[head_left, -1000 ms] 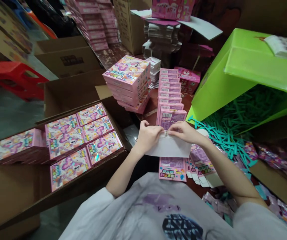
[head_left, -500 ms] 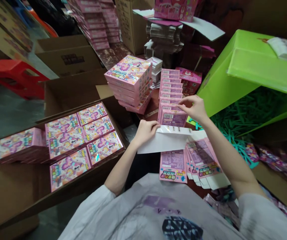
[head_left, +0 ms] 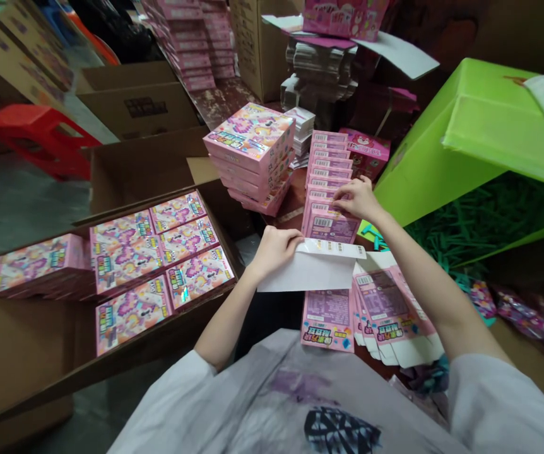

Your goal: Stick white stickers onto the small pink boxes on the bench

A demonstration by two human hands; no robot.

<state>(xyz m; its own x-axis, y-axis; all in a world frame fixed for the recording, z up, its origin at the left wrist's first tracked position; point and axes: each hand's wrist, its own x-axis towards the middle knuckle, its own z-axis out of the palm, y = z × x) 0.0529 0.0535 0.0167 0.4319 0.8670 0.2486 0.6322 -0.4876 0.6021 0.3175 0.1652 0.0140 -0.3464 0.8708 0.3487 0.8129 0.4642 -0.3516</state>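
Note:
My left hand (head_left: 274,251) is closed on the upper left edge of a white sticker sheet (head_left: 307,272), which carries a strip of small printed labels along its top. Beyond the sheet, a row of overlapping pink flat cartons (head_left: 326,173) runs away from me, barcode ends showing. Over the near end of that row is my right hand (head_left: 358,198), its thumb and fingers pinched close to a carton's surface. Whatever those fingertips hold is too small to make out. Another pink carton (head_left: 327,321) lies partly under the sheet, and fanned flat cartons (head_left: 390,309) lie to its right.
An open cardboard box (head_left: 77,328) at left holds several pink printed boxes (head_left: 127,249). More pink boxes (head_left: 253,135) are stacked behind it. At right, a lime-green bin (head_left: 490,107) contains green plastic pieces (head_left: 484,214). A red stool (head_left: 40,135) stands far left.
My right hand has shifted slightly left over the cartons, its fingers drawn closer to their surface. The left hand keeps hold of the sticker sheet. The view has moved a little.

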